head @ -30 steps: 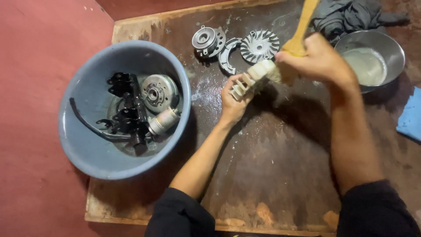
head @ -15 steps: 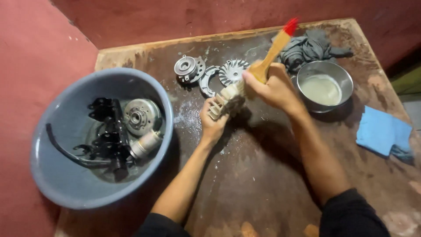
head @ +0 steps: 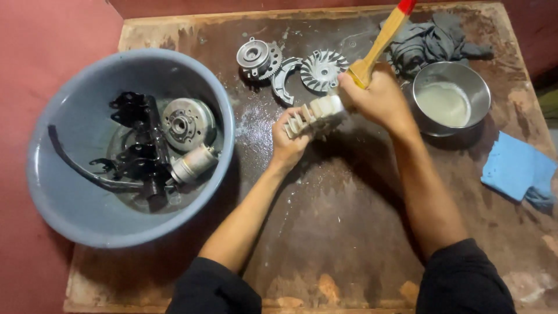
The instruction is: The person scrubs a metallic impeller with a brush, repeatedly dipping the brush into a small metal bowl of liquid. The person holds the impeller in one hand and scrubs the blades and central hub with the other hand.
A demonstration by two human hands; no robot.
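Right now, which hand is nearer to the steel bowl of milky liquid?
The right hand. It grips the wooden brush just left of the steel bowl, apart from it. The left hand holds the pale finned part farther left, beyond the right hand.

I see a workshop: engine parts (head: 174,152) soaking in a basin (head: 75,203) left of my hands, grimy wooden bench (head: 349,232).

No packages, labels, signs or screens show anywhere in the frame, from the upper left corner to the lower right.
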